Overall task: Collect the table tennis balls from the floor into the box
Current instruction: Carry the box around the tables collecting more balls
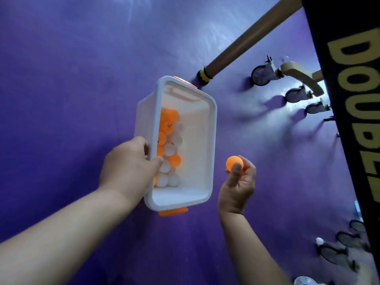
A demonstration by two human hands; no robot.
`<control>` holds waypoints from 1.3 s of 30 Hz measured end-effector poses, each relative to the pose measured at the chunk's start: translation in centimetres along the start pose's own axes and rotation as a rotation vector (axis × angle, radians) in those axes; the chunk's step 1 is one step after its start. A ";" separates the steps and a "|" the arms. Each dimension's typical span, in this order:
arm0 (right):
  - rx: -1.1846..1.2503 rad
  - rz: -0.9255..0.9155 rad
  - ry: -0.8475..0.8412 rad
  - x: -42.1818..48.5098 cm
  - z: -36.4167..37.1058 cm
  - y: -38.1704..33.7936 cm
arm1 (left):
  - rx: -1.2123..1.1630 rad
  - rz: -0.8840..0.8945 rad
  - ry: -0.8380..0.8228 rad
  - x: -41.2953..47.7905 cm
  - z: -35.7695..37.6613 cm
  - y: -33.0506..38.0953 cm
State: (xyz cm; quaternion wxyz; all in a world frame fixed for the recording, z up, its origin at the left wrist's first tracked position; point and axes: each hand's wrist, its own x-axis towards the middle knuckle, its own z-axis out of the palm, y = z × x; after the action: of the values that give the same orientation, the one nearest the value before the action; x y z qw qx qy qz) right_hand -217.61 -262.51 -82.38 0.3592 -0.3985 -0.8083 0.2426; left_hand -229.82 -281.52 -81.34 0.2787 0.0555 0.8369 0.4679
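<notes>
A white plastic box (pixel 207 145) with orange clips hangs above the purple floor, tilted to its left. Several orange and white balls (pixel 168 149) lie piled against its left wall. My left hand (pixel 129 167) grips the box's left rim, thumb inside. To the right of the box, my right hand (pixel 238 182) pinches one orange ball (pixel 233 161) between thumb and fingertips, level with the box's near half. A white ball (pixel 319 241) lies on the floor at the lower right, and another small white ball (pixel 285 58) sits far off by the wheels.
A black table tennis table edge (pixel 349 99) with yellow lettering runs down the right side. Its brown leg (pixel 242 40) meets the floor just beyond the box, and caster wheels (pixel 261 75) stand to the right. More wheels (pixel 337 251) sit at the lower right.
</notes>
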 end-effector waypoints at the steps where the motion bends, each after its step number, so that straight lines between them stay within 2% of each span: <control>1: 0.003 -0.056 -0.041 -0.5 0.5 -2.5 | 0.010 -0.030 0.012 -0.7 -1.0 0.1; 4: -0.076 -0.159 -0.153 -1.2 1.4 -9.5 | -0.013 -0.109 0.033 -3.0 -4.1 0.6; 11: -0.185 -0.082 -0.315 -1.4 0.3 -24.6 | -0.150 -0.223 0.148 -9.5 -15.6 2.7; 14: -0.324 -0.115 -0.378 -2.4 -1.5 -30.4 | -0.146 -0.273 0.236 -13.6 -21.5 4.7; 17: -0.446 -0.036 -0.547 -3.3 -4.7 -36.8 | -0.129 -0.294 0.295 -17.3 -27.3 8.0; 21: -0.430 0.073 -0.740 -3.1 -10.2 -45.3 | -0.075 -0.285 0.319 -21.6 -34.9 13.7; 26: -0.406 0.055 -0.872 -0.4 -17.6 -55.9 | -0.034 -0.262 0.302 -27.1 -43.9 21.1; 30: -0.429 0.026 -0.995 1.4 -22.9 -64.1 | 0.000 -0.180 0.305 -31.7 -50.9 26.5; 39: -0.225 0.102 -0.903 1.6 -32.1 -76.2 | 0.181 0.020 0.249 -38.0 -62.8 36.8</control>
State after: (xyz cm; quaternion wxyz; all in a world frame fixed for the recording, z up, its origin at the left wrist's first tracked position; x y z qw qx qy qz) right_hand -229.29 -300.85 -10.03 -0.0862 -0.3288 -0.8844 0.3197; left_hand -236.68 -321.80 -10.07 0.1619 0.0302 0.9031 0.3966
